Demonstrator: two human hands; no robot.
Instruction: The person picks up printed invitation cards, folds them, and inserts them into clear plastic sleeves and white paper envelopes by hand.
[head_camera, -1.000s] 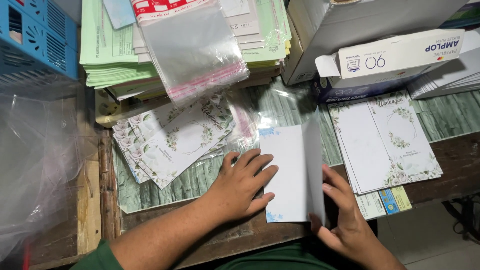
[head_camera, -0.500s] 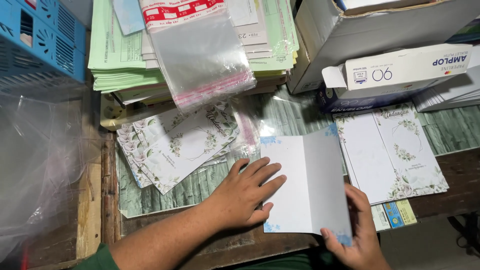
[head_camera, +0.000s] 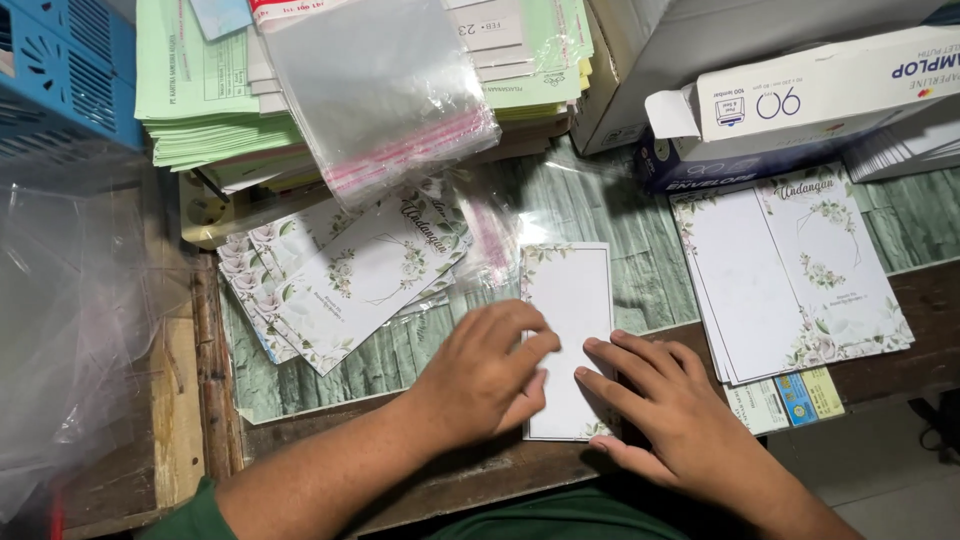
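A folded white card with a floral border (head_camera: 570, 300) lies flat on the green wood-pattern table mat (head_camera: 640, 290) near the table's front edge. My left hand (head_camera: 485, 375) presses down on the card's left lower part, fingers bent. My right hand (head_camera: 665, 415) rests with spread fingers on the card's lower right edge. To the left lies a fanned pile of floral cards in clear sleeves (head_camera: 350, 275). A stack of unfolded floral card sheets (head_camera: 790, 270) lies to the right.
Clear plastic sleeves with a red strip (head_camera: 385, 90) lie on a pile of green and white papers (head_camera: 210, 100). Cardboard boxes (head_camera: 800, 90) stand at the back right, a blue crate (head_camera: 60, 70) at the back left, crumpled clear plastic (head_camera: 70, 310) at the left.
The card was open with one flap raised by my right hand; now it is folded shut and flat, with both hands pressing on it.
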